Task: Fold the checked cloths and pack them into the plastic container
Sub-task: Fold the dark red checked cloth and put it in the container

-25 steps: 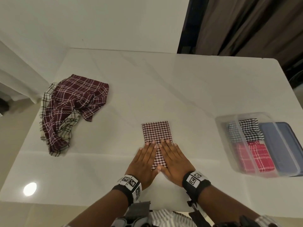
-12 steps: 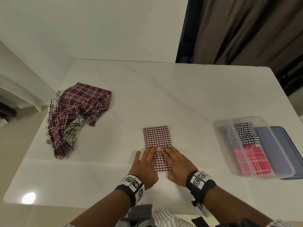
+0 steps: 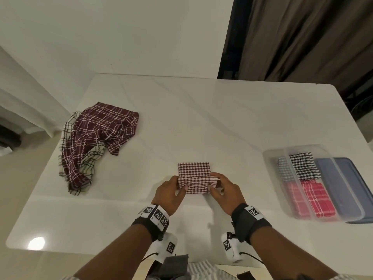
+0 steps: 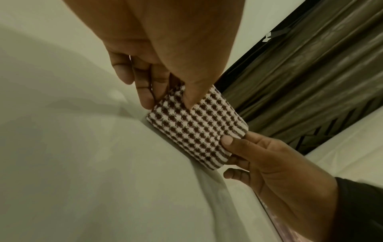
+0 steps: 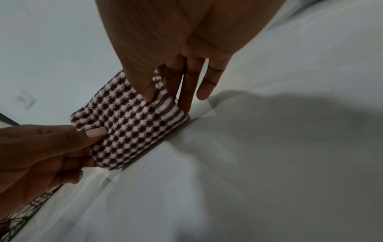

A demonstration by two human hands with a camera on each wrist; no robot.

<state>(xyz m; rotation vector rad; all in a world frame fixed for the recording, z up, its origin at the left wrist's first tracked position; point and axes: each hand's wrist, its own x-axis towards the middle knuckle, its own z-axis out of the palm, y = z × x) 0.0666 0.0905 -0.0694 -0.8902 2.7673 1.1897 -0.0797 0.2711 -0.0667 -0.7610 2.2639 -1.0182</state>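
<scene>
A small maroon-and-white checked cloth (image 3: 193,177) lies in the middle of the white table, its near half lifted and turned toward the far edge. My left hand (image 3: 175,186) pinches the near left corner of the cloth (image 4: 196,129) between thumb and fingers. My right hand (image 3: 217,184) pinches the near right corner of the same cloth (image 5: 132,126). At the right stands the clear plastic container (image 3: 271,158), holding a folded black-and-white cloth (image 3: 302,166) and a folded red cloth (image 3: 314,199).
A loose pile of a maroon plaid cloth (image 3: 101,134) over a cream checked one (image 3: 91,158) lies at the table's left. A blue lid (image 3: 347,186) sits under the container's right side. Dark curtains (image 3: 302,37) hang behind the table's far right.
Both hands went from pressing flat on the near end of the cloth to pinching its near corners and lifting that end up and forward over the far part.
</scene>
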